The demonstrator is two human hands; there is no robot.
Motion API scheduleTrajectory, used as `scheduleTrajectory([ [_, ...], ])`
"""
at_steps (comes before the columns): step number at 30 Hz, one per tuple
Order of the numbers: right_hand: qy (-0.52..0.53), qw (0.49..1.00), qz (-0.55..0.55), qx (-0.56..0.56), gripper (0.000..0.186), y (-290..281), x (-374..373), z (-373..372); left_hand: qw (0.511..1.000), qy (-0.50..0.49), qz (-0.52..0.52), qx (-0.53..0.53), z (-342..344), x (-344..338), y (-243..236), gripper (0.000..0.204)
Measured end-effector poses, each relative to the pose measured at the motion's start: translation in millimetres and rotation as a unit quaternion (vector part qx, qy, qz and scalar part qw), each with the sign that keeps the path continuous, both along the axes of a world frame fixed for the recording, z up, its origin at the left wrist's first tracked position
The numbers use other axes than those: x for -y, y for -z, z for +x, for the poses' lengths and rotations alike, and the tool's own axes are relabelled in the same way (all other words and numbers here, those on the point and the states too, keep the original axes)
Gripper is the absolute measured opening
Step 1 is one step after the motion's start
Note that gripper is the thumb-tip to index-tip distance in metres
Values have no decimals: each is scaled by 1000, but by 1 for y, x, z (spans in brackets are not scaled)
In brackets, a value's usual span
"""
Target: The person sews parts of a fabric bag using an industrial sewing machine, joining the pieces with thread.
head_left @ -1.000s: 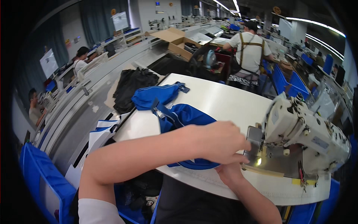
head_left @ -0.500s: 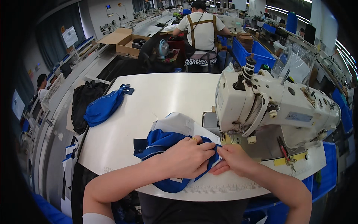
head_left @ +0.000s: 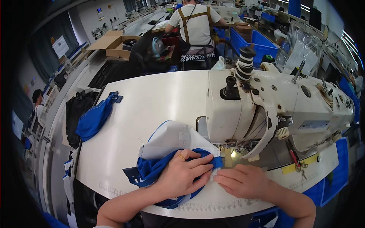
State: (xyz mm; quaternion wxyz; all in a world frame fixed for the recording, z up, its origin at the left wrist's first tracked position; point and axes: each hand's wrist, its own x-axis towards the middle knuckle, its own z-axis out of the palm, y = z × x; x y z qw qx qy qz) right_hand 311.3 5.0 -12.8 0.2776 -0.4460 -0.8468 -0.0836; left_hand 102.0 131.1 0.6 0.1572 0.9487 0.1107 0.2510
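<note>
A blue fabric pouch (head_left: 152,167) with a white lining (head_left: 171,138) lies bunched on the sewing table, beside the needle area of a white sewing machine (head_left: 262,110). My left hand (head_left: 184,171), a ring on one finger, is closed over the blue cloth, pressing it near the presser foot. At the pouch's right edge, the fingers of my right hand (head_left: 243,180) are pinched together on the pale edge of the cloth. The fingertips' exact hold is partly hidden. A dark tab sticks out at the pouch's left end.
Another blue pouch (head_left: 97,117) and black cloth (head_left: 76,114) lie at the table's left edge. Red-handled snips (head_left: 292,154) rest right of the needle, by a yellow strip (head_left: 300,164). Ahead, a person (head_left: 195,26) sits near a blue bin (head_left: 262,43).
The pouch's white lining is spread wider, and its blue edge is now closer to the needle. My right hand has shifted slightly down and away from my left. The view has moved closer.
</note>
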Motion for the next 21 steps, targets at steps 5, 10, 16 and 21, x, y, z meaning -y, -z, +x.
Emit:
scheduleTrajectory([
  [5,21,999,-16,30,45,1,0,-1,999,-31,-7,-2,2,4,6,24],
  [10,56,997,-38,42,44,-7,5,-4,995,-80,-45,44,1,5,-9,19],
  [16,33,994,-63,85,39,-10,7,0,981,41,132,-138,11,-3,-37,29],
  [21,42,995,-55,77,39,-9,8,-2,975,5,136,-176,23,7,-34,31],
])
